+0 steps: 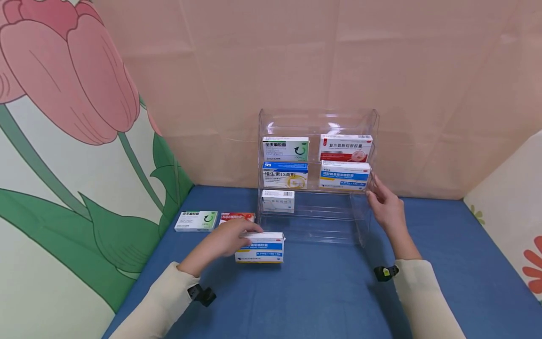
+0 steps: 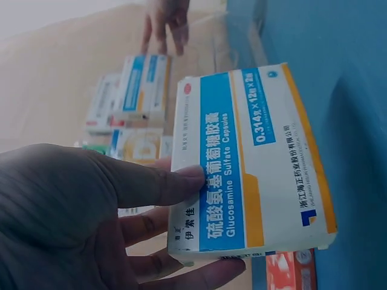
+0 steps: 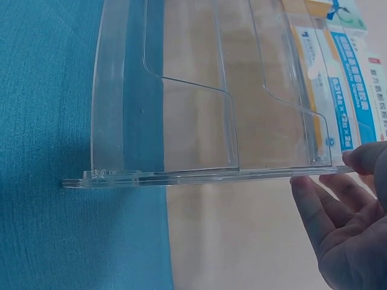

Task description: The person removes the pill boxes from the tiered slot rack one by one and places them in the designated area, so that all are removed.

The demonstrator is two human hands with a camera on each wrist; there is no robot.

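My left hand (image 1: 230,242) grips a white, blue and orange glucosamine sulfate capsule box (image 2: 227,163) by one end. The thumb lies across its printed face, with the fingers behind. In the head view this medicine box (image 1: 264,254) is in front of the clear plastic display rack (image 1: 313,230), toward its left. My right hand (image 1: 386,205) pinches the rack's right side panel (image 3: 254,175), thumb on one side and fingers on the other. Close to that thumb, a matching glucosamine box (image 1: 345,176) stands on the rack's middle tier.
On the upper tier stand a green-and-white box (image 1: 285,149) and a red-and-white box (image 1: 346,148). A vitamin D box (image 1: 285,175) and a small white box (image 1: 277,201) stand below. Another green-and-white box (image 1: 196,221) and a red box (image 1: 237,216) lie on the blue tablecloth (image 1: 330,292).
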